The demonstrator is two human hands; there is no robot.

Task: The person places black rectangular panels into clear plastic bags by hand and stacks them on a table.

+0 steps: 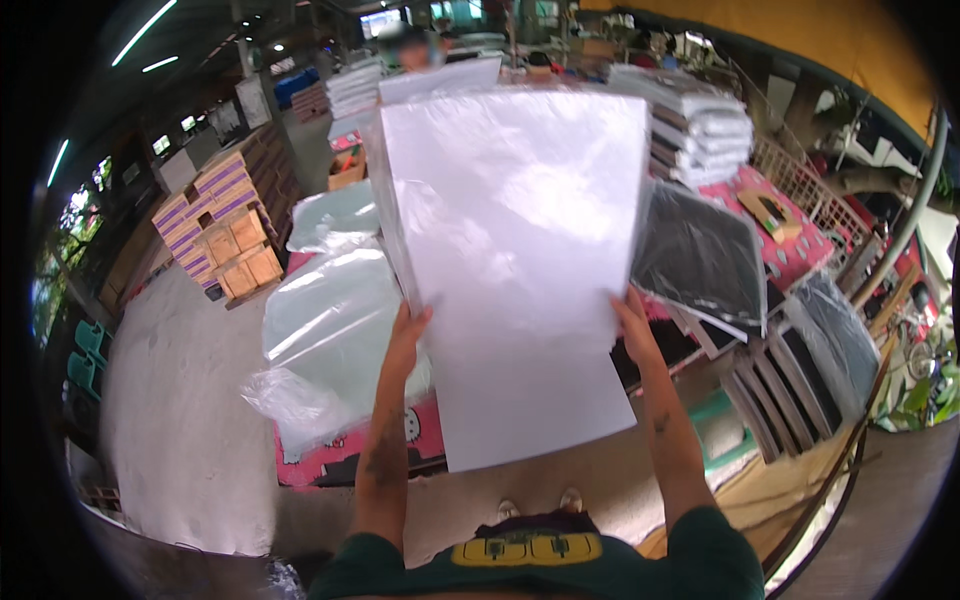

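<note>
You hold a big white sheet up at the centre of the frame, filling most of the middle. Your left hand grips its left edge, fingers curled behind it; your right hand clasps the right edge likewise. Clear bags lie at left, a dark packet at right, cartons at upper left.

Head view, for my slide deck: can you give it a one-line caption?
Both hands, left hand and right hand, hold up a large white sheet above plastic bags.
</note>
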